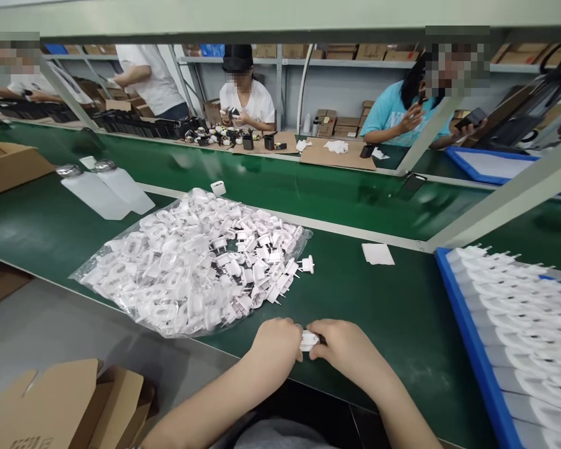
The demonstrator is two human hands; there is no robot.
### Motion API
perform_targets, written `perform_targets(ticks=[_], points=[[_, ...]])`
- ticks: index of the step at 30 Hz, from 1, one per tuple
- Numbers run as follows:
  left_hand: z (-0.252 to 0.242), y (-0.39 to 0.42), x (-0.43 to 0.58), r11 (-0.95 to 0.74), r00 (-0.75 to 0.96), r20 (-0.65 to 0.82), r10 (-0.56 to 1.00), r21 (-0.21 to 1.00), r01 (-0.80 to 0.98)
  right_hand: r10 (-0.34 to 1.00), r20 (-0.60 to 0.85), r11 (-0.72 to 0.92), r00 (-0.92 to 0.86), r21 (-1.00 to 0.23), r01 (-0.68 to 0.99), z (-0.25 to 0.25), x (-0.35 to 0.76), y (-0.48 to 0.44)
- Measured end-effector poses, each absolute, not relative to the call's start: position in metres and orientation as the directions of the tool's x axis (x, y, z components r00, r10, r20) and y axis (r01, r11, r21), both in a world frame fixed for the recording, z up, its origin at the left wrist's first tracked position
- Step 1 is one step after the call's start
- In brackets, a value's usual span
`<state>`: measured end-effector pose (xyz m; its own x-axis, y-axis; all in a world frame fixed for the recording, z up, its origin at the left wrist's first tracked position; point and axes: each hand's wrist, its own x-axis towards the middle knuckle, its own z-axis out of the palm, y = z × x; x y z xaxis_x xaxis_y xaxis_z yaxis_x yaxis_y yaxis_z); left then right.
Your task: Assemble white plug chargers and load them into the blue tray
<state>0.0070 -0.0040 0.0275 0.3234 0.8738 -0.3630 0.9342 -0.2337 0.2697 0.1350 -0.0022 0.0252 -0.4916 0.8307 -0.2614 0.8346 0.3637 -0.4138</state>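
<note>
Between my two hands, close to the bench's near edge, is a small white plug adapter (309, 340). My left hand (278, 343) has its fingers curled round the adapter's left side. From the right, my right hand (340, 344) pinches the other end, where something dark shows by the fingertips. Beyond them, to the left, a clear plastic bag (135, 280) lies spread out with a heap of white plug adapters (257, 274) in and spilling from it. One loose plug adapter (307, 264) sits at the heap's right edge.
A blue tray (467, 349) with rows of white pieces stands at right. White cloth (378, 254) lies near the bench's back rail. Two white bottles (96, 193) stand back left. Cardboard boxes (42, 405) are on the floor. Co-workers sit across, behind a green partition (271, 187).
</note>
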Motion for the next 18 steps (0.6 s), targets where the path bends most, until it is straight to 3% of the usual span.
perform_targets(ticks=[2, 5, 9, 12, 18], points=[[0.022, -0.011, 0.001, -0.246, 0.335, -0.296, 0.894, 0.299, 0.922, 0.845, -0.168, 0.362, -0.507, -0.517, 0.775, 0.018, 0.145, -0.01], [0.007, -0.018, 0.0, -0.266, 0.407, -0.198, 0.891, 0.499, 0.825, 0.885, -0.091, 0.316, -0.457, -0.603, 0.732, 0.008, 0.158, -0.022], [-0.012, -0.019, 0.022, -0.277, 0.49, -0.117, 0.864, 0.701, 0.657, 0.949, -0.082, 0.198, -0.303, -0.594, 0.78, 0.002, 0.183, -0.031], [-0.018, -0.012, 0.052, -0.319, 0.566, -0.136, 0.813, 0.709, 0.629, 0.989, -0.101, 0.041, -0.108, -0.513, 0.857, 0.0, 0.21, -0.036], [-0.012, 0.02, 0.128, -0.496, 0.65, -0.14, 0.747, 0.533, 0.686, 0.949, -0.218, -0.295, 0.226, -0.375, 0.879, 0.015, 0.253, -0.064]])
